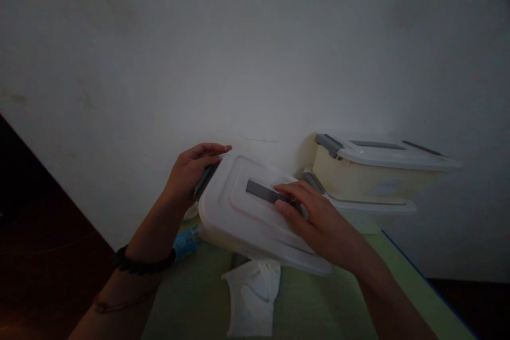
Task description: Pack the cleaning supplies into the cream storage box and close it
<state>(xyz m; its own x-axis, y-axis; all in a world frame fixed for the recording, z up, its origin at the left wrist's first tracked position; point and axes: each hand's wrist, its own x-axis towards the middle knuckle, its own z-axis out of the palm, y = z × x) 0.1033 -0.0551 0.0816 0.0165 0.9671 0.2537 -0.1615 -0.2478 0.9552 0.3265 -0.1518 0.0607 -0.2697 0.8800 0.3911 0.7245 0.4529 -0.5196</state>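
A storage box with a white lid sits at an angle in the middle of the view, above the green table. My left hand grips its left end by the dark grey latch, fingers over the far corner. On top of the lid, the thumb and fingers of my right hand close around the grey handle. Whether the box rests on the table or is lifted, I cannot tell. In front of it lies a crumpled white cloth item, and a blue-labelled container is partly hidden behind my left wrist.
Two similar storage boxes are stacked at the right against the wall, the upper box over the lower box lid. The green table has a blue right edge. A pale wall stands close behind everything.
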